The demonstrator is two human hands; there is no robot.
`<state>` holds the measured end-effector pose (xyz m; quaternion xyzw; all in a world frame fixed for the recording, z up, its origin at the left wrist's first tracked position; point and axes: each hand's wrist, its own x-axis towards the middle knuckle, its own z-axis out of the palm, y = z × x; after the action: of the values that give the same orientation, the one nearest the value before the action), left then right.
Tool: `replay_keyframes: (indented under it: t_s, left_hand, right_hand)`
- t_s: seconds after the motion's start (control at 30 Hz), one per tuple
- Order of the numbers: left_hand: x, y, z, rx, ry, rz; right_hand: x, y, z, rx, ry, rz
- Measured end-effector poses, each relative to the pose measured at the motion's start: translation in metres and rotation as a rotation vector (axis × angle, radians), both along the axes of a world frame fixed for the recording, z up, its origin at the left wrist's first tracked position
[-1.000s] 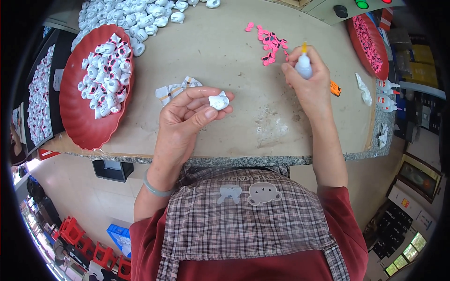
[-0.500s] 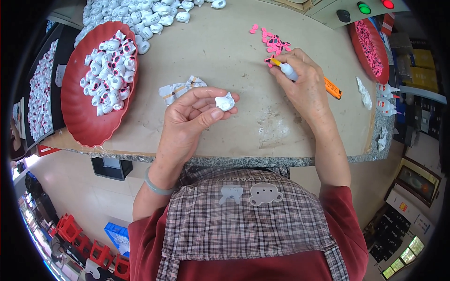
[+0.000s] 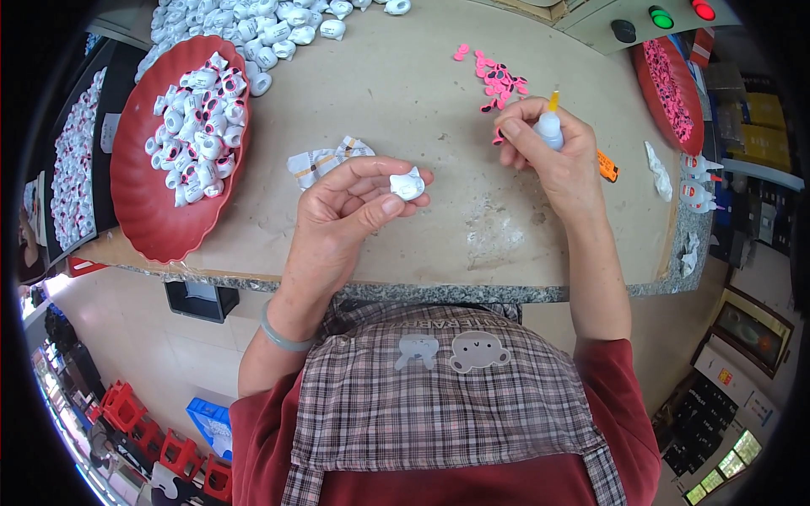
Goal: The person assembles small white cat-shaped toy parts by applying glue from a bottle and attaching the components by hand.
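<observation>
Between the thumb and fingers of my left hand [image 3: 342, 202] is a small white cat-head figure [image 3: 407, 184], its eared side up. My right hand [image 3: 567, 164] is closed round a small white squeeze bottle [image 3: 549, 131] with a yellow tip pointing up and away. Its thumb and forefinger also pinch a small pink-and-black piece [image 3: 499, 137], partly hidden by the fingertips. Just beyond that hand lies a loose group of pink-and-black pieces [image 3: 503, 80]. An orange-handled tool [image 3: 607, 167] lies beside the right wrist, partly covered by it.
A red scalloped tray [image 3: 139, 185] at left holds white figures with pink-and-black pieces on them. Plain white figures [image 3: 274, 35] are heaped at the far left. A checked cloth [image 3: 314, 165] lies behind my left hand. Another red tray [image 3: 690, 131] and squeeze bottles [image 3: 697, 194] stand at right.
My right hand has drawn back from the pink pieces with one pinched in its fingers. The bottle's tip has swung from pointing left to pointing up. The left hand has barely moved.
</observation>
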<state>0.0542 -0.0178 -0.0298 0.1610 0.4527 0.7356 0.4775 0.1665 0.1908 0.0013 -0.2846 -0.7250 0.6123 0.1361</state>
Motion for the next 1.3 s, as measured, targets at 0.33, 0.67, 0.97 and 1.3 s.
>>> replay_keyframes:
  t_s: [0.33,0.67,0.97,1.3]
  left_hand:
    - [0.0,0.001,0.002,-0.032,0.025,0.008]
    - [0.004,0.002,0.006,-0.011,0.018,0.01]
    - [0.007,0.004,0.009,-0.007,0.021,-0.023]
    - [0.008,0.007,0.012,-0.02,0.048,-0.044]
  right_hand:
    - [0.01,-0.012,-0.005,-0.473,0.059,0.029]
    - [0.013,-0.02,-0.002,-0.389,0.098,0.103]
    - [0.017,-0.016,-0.016,-0.443,0.169,0.123]
    - [0.019,-0.021,-0.008,-0.434,0.208,0.158]
